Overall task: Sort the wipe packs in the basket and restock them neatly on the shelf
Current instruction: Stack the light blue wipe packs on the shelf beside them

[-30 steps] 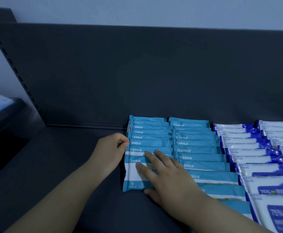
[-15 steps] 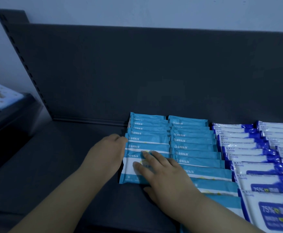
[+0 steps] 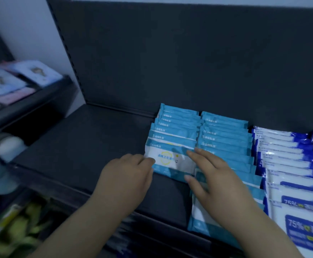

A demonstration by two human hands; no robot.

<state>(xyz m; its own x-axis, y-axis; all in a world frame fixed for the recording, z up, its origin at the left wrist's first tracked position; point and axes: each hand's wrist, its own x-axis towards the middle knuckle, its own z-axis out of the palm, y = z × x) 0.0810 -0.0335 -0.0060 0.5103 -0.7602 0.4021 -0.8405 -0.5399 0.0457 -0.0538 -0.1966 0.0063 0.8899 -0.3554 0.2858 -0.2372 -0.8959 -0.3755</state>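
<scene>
Two rows of light-blue wipe packs (image 3: 224,135) stand overlapped on the dark shelf (image 3: 88,146). To their right run rows of white and dark-blue wipe packs (image 3: 286,161). The front pack of the left light-blue row (image 3: 167,159) shows its white face. My left hand (image 3: 127,175) touches that pack's left edge with curled fingers. My right hand (image 3: 213,175) lies flat, fingers spread, across its right side and the front of the second row. Neither hand grips a pack. No basket is in view.
The shelf's dark back panel (image 3: 189,62) rises behind the packs. The left part of the shelf is bare. Another shelf at the left holds flat pale packets (image 3: 6,82). Blurred goods, some yellow-green (image 3: 21,220), sit on lower levels at the bottom left.
The view has swung left and down, showing the neighbouring shelves. Both hands have slid toward the shelf's front along the left light-blue row, and the front pack now lies flatter, face up.
</scene>
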